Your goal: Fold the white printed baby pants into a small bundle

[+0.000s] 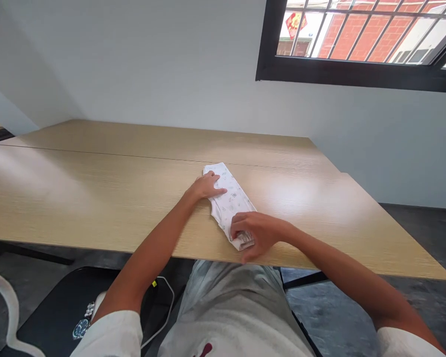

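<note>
A white cloth garment [233, 198] with a small grey print lies folded into a long strip on the table, slanting toward me; its exact kind cannot be made out. My left hand [208, 185] rests on the far end, thumb and fingers spread over the fabric. At the near end, my right hand [258, 230] has its curled fingertips on the cloth. Its thumb is apart from them, close to the table's front edge. Part of the near end is hidden behind the right hand.
The pale wooden table [96, 198] stands by a wall under a barred window [356, 34]. On the left, a black chair [59, 312] holds a metal-strap watch [82, 327], and a white cable [169, 302] hangs nearby. The table's front edge is near my lap.
</note>
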### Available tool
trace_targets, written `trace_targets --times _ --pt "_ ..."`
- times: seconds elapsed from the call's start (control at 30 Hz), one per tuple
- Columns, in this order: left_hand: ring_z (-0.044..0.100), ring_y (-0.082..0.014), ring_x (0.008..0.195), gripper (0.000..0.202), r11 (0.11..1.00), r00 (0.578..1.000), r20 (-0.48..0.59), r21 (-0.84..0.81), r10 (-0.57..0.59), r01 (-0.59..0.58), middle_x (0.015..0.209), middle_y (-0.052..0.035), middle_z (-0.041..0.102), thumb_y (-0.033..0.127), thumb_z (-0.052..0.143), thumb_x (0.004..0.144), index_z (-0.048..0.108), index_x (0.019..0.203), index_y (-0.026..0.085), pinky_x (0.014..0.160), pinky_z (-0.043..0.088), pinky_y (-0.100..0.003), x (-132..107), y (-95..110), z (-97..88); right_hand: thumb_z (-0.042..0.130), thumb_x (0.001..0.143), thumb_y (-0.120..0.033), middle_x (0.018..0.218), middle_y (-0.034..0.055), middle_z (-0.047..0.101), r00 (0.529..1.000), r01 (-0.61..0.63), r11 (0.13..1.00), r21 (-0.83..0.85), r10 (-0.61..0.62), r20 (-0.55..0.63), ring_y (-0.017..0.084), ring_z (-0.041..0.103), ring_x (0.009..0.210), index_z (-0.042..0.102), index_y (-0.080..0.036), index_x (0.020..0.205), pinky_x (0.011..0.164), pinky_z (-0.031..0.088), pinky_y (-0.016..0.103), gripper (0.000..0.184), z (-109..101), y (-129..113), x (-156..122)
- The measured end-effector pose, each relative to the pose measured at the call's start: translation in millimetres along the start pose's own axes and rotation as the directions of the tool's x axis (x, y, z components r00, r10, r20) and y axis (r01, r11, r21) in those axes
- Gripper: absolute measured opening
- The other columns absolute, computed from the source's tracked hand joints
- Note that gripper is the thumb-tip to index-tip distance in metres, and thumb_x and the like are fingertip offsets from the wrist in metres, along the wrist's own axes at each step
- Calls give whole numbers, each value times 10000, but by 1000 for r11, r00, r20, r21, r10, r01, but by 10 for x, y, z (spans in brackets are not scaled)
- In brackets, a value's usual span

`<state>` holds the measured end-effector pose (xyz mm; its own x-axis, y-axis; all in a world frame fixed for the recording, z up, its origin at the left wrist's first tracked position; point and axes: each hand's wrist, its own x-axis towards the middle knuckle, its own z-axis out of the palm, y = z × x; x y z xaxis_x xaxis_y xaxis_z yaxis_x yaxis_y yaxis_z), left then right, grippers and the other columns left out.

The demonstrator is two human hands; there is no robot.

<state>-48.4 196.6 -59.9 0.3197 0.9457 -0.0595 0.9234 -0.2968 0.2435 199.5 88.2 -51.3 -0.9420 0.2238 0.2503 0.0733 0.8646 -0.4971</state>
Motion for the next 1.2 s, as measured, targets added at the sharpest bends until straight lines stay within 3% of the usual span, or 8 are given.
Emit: trace_targets --times 0.1,0.2,0.33,0.5,0.7,0.87,1.0,1.2 --pt "323 -301 1432 798 992 989 76 -32 127 -125 1565 -145 274 634 484 878 389 1482 120 1237 307 -448 31 -30 30 1157 402 -203 1090 27 522 995 97 995 0 -97 -1 182 496 1026 637 -61 1124 890 386 220 901 133 -62 54" --pt "149 -271 1511 893 980 974 101 -21 200 -199 1605 -130 209 674 400 860 310 1526 85 1287 176 -454 75 -76 76 1162 476 -246 1243 95 479 989 147 988 -45 -146 26 232 452 1151 583 -30 1325 1064 345 291 1050 211 -123 74" --pt "89 -272 1527 972 984 974 137 -17 180 -180 1632 -105 124 753 355 835 245 1565 121 1292 123 -477 105 -105 115 1051 643 -47 1224 98 496 998 69 997 46 -68 -7 253 472 1144 619 -41 1311 1116 321 359 796 344 -168 69" --pt "49 -337 1522 1003 991 975 176 -3 133 -134 1640 -82 69 820 484 794 230 1582 255 1268 123 -563 61 2 72 793 666 138 978 -3 557 994 1 972 236 25 -107 121 560 838 660 -84 1197 773 458 152 591 429 -176 24" --pt "159 -358 1464 882 984 978 113 5 176 -178 1568 -79 261 756 642 784 371 1520 353 1227 192 -614 -1 135 60 619 784 -61 994 21 572 957 7 932 364 99 -274 127 584 842 630 -80 1171 750 478 127 388 215 -111 -53" --pt "187 -363 1449 715 965 961 128 70 244 -254 1563 -97 256 516 652 876 376 1518 363 1200 227 -639 -47 306 119 557 909 -297 1013 76 555 829 14 946 324 170 -532 169 569 912 638 -69 1007 828 487 209 261 -103 21 -82" --pt "300 -373 1385 516 908 900 123 -17 418 -419 1490 -102 360 438 666 879 554 1370 325 1190 281 -605 -119 545 187 714 925 -457 1055 109 532 728 -49 934 353 275 -628 219 550 1007 647 -74 903 918 491 272 390 -338 253 -162" --pt "450 -309 1283 273 666 713 -34 -328 701 -670 1178 -108 576 383 626 855 705 1047 206 1221 312 -449 -202 710 157 887 695 -753 971 139 537 724 -238 827 509 500 -475 247 576 856 654 -41 922 644 508 226 783 -432 679 -361"
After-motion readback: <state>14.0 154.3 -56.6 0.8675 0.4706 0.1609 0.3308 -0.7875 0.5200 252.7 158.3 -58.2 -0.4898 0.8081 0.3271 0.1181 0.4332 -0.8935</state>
